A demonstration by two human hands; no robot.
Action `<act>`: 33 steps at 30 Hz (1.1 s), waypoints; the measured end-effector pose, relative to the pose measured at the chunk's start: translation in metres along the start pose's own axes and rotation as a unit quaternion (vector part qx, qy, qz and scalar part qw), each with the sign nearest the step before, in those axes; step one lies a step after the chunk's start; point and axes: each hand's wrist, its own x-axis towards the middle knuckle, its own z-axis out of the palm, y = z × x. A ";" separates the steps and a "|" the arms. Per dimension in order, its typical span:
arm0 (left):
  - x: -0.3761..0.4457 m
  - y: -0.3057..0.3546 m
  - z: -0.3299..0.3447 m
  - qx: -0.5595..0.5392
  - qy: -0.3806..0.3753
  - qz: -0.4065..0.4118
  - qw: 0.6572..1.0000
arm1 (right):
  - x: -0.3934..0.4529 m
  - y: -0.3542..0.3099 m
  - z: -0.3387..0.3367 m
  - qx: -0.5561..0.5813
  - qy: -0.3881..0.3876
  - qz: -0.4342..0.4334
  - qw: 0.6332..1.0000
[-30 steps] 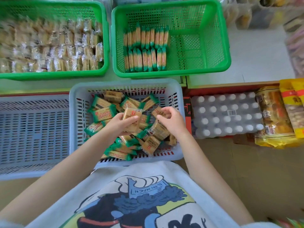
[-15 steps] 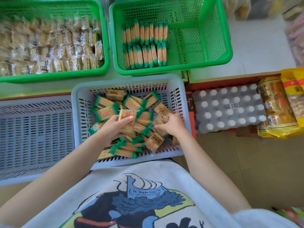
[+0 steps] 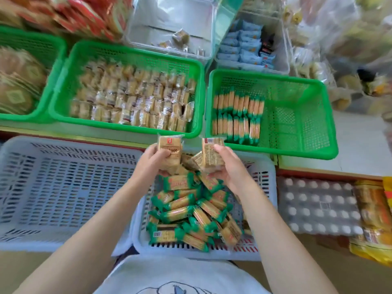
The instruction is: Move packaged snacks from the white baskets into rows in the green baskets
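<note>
My left hand [image 3: 153, 161] grips a small stack of green-ended cracker packs [image 3: 170, 148] above the far edge of the white basket [image 3: 137, 236]. My right hand [image 3: 230, 166] grips another stack of packs [image 3: 212, 153] beside it. Many loose packs [image 3: 191, 211] lie jumbled in that basket below both hands. Just beyond, the right green basket [image 3: 305, 128] holds two neat rows of the same packs [image 3: 236, 114] along its left side; its right half is bare mesh.
An empty white basket [image 3: 63, 187] sits to the left. A green basket [image 3: 127, 90] full of clear-wrapped biscuits stands behind it, with another green basket [image 3: 31, 81] further left. A shrink-wrapped bottle pack [image 3: 318, 204] and yellow bags [image 3: 373, 211] lie right. Clear bins stand behind.
Both hands have risen out of the loose packs, each lifting a stack up toward the green baskets. The camera has tilted up, showing more of the shelf behind.
</note>
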 end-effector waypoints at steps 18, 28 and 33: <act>0.034 0.059 -0.075 0.166 0.052 0.131 0.976 | 0.054 -0.072 0.106 -0.032 0.003 -0.028 0.999; -0.026 -0.059 0.009 0.380 -0.176 0.034 0.907 | -0.033 0.068 -0.016 -0.184 0.140 0.084 0.969; -0.035 -0.086 0.032 0.454 -0.225 0.041 0.861 | -0.055 0.134 -0.033 -0.309 0.065 0.111 0.942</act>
